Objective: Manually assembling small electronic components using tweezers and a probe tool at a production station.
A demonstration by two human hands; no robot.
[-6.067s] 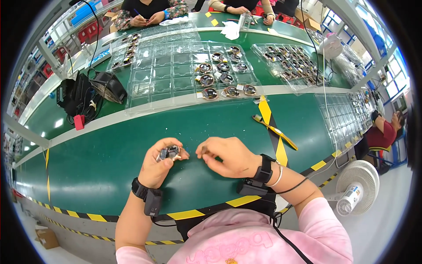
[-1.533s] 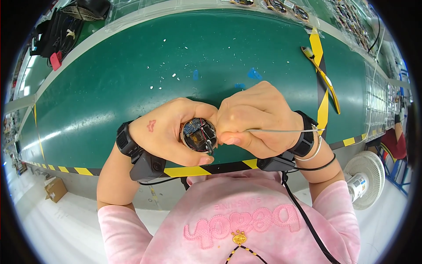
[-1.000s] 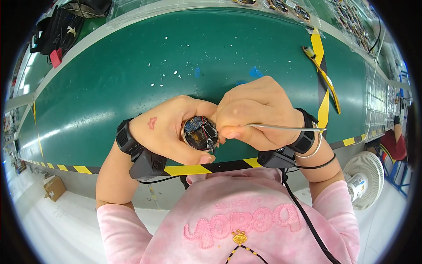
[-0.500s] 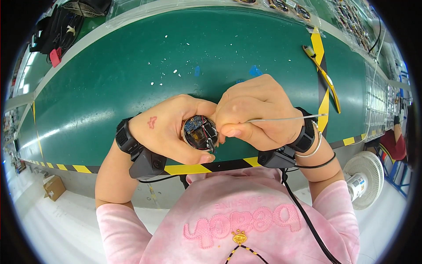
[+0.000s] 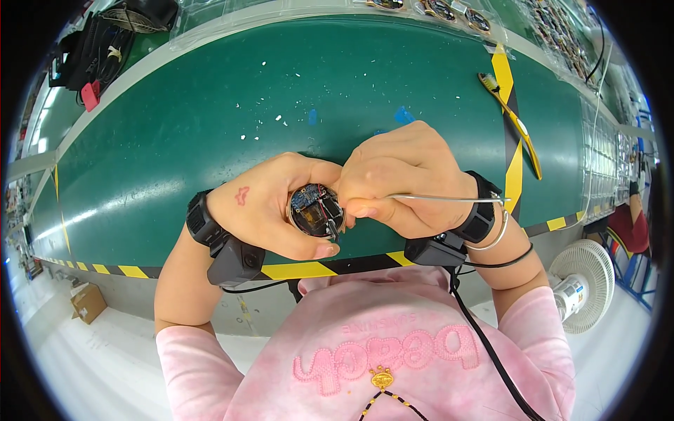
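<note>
My left hand [image 5: 270, 200] is closed around a small round device [image 5: 309, 214], its open face turned up. Inside the gold-rimmed case show a blue circuit board, black parts and thin red wires. My right hand [image 5: 404, 179] is closed in a pinch on a thin metal rod tool [image 5: 449, 198], whose long end sticks out to the right over the wrist. The fingers of my right hand press against the device's right edge. The tool's working tip is hidden behind those fingers.
A green work table [image 5: 210, 105] carries white crumbs and a blue scrap [image 5: 402, 115]. A yellow toothbrush [image 5: 516, 123] lies at the right on striped tape. Clear trays with round parts [image 5: 440, 9] stand along the back. A white fan [image 5: 584, 286] is at the lower right.
Both hands have shifted slightly left with the device. The rod tool's outer end has dropped a little and tilts differently over the right wrist.
</note>
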